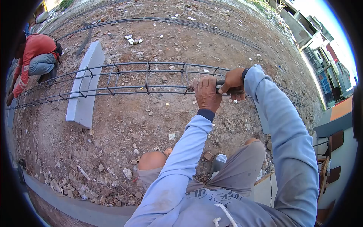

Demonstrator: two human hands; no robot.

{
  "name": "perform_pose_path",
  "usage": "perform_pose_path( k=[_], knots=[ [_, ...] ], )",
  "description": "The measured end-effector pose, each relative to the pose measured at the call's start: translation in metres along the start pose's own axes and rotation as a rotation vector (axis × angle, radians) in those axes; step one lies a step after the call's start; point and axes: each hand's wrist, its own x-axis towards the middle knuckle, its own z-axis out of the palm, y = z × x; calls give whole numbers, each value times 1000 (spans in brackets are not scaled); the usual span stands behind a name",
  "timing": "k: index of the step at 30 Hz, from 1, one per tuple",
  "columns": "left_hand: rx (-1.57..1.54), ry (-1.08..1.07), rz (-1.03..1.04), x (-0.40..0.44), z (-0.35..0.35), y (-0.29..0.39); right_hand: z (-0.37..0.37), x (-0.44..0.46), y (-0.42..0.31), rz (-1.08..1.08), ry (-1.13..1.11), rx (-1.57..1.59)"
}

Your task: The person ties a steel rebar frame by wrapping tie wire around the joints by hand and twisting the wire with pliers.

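A long rebar cage [147, 86] of ribbed bars and square stirrups runs across in front of me, raised off the ground on pale blocks. My left hand [207, 94] is closed at the near bar, beside a stirrup joint; its fingers hide what lies beneath them. Just to its right, my right hand [232, 82] is wrapped around the dark handles of what look like pincers [219, 82]. The jaws of this tool are hidden behind my left hand.
A long pale block [86, 85] supports the cage on the left, and another pale block [261, 115] shows at right. A person in a red top [38, 47] crouches at the cage's left end. Loose bars [181, 22] lie beyond; rubble [127, 173] covers the ground.
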Motion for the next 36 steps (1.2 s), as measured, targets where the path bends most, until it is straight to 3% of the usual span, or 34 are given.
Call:
perform_pose_path(
  k=[1, 4, 8, 12, 13, 18, 22, 23, 26, 27, 29, 31, 36],
  knots=[
    [-7, 82, 51, 5, -2, 0, 1, -7, -4, -12, 95, -114],
    [-6, -115, 13, 17, -9, -4, 25, -11, 4, -357, 790, -838],
    [-55, -161, -23, 30, 3, -11, 63, 9, 25, -402, 1430, -1315],
    [-86, -138, 11, 33, -1, -10, 48, 23, 32, -468, 1347, -1357],
    [-89, -184, -33, 36, -1, -13, 40, 27, 29, -543, 1380, -1326],
    [-189, -464, -281, 74, -10, -21, -9, 34, -2, -553, 1113, -1337],
    [-228, -590, -328, 79, -12, -21, -11, 29, -5, -496, 976, -1199],
    [-170, -528, -300, 73, -9, -22, -7, 28, -3, -489, 969, -1143],
    [-33, -275, -232, 36, 2, -16, -12, 22, -4, -309, 623, -891],
    [-20, -141, -216, 24, 0, -11, -17, 35, 4, -390, 606, -905],
    [20, 48, -159, 7, -2, 1, -16, 14, -16, -136, 348, -661],
    [69, 85, -117, 3, -2, 3, -18, -1, -33, 58, 108, -450],
    [41, -31, -51, 0, 23, -24, -22, 6, -37, 108, -20, -334]
  ],
)
